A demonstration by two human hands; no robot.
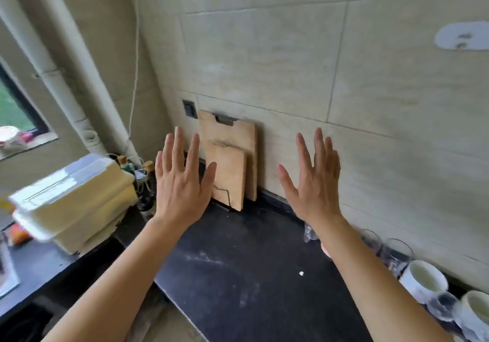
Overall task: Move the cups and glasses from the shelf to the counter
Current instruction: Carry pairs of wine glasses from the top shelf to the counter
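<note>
Glasses and white mugs stand in a row on the dark counter, along the tiled wall at right, just beside the right forearm. Above the counter the left hand and right hand are raised — fingers straight and spread, backs toward the camera, holding nothing. Two wooden cutting boards lean on the wall between them; stacked foam boxes sit at left

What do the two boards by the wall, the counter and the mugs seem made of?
Boards: pale, bare-looking wood; grain and a crack show. Counter: dark and matt, perhaps stone or laminate; pale smears show. Mugs: probably glazed white ceramic, judging by the thick opaque walls.
</note>
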